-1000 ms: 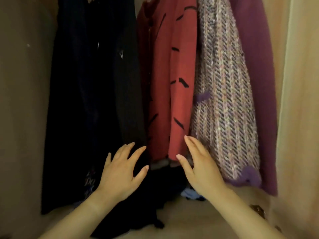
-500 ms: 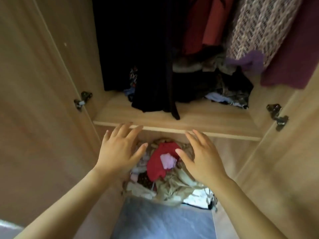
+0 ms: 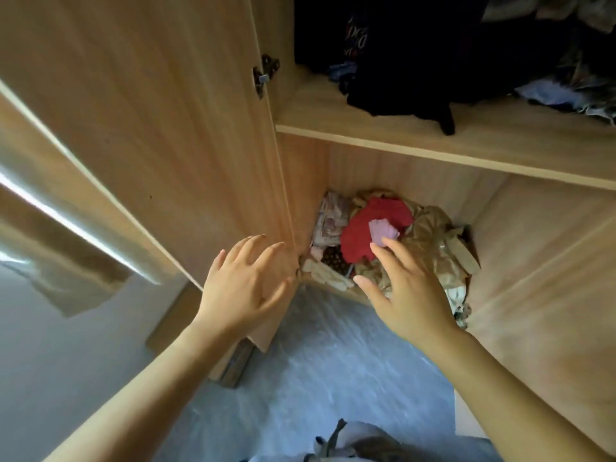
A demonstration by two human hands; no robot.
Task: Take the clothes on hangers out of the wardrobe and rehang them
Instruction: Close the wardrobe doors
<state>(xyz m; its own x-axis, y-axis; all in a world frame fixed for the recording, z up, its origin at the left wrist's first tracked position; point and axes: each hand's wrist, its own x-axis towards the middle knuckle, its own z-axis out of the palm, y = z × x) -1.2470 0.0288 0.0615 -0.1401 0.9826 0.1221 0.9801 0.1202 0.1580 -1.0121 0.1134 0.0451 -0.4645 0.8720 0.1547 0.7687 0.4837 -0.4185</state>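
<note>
The wardrobe [image 3: 383, 168] stands open in front of me, its door [image 3: 150, 128] swung out on my left. The shelf [image 3: 433, 138] crosses the upper right. Above it hang the clothes [image 3: 400, 61] I am after. Only their dark hems show, at the top right, brushing the shelf; the hangers are out of view. Under the shelf a pile [image 3: 430, 241] of loose garments fills the bottom compartment.

My left grip [image 3: 246, 291] is spread wide and holds nothing, low by the door's edge; I cannot tell whether it touches the wood. My right grip [image 3: 410, 295] is also apart and empty, fingers stretched over the pile.

I judge the step in hand to be reaching for a hung garment, and both grips sit too low for it. To do it well I should look up, lift both past the shelf and leave the pile alone. Then I should take one hanger by its hook and steady the cloth with the other grip.

I count one door, one shelf and one pile. The hung clothes merge in the dark, so I cannot count them. I also count two grips, one red garment [image 3: 366, 228], one pink scrap [image 3: 383, 230] on it and one hinge [image 3: 263, 76].
</note>
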